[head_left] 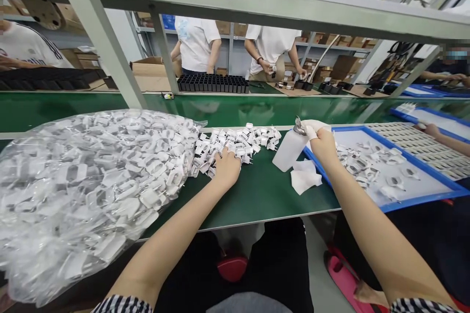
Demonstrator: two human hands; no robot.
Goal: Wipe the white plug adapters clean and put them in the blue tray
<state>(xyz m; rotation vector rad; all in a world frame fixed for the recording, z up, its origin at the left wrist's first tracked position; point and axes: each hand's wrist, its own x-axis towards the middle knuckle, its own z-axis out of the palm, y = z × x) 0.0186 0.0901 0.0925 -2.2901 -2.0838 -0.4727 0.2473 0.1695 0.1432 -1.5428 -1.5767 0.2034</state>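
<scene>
My left hand (228, 168) rests palm down on a loose pile of white plug housings with metal pins (253, 139), fingers a little apart, the tips partly hidden among the pieces. My right hand (325, 144) is closed on a thin white wipe (319, 124) at the top of a translucent white bottle (290, 149) with a metal cap. The bottle leans in view, its base by the green tabletop. Beside it lie crumpled white wipes (305, 178). To the left, a large clear plastic bag (91, 176) bulges with more white housings.
A blue-rimmed tray (370, 129) with scattered housings stands on the right, next to a rack of white pieces (426, 142). A metal frame beam (235, 0) crosses overhead. Across the green bench are black trays (213, 84) and several co-workers; another person's hand (429, 129) reaches in at right.
</scene>
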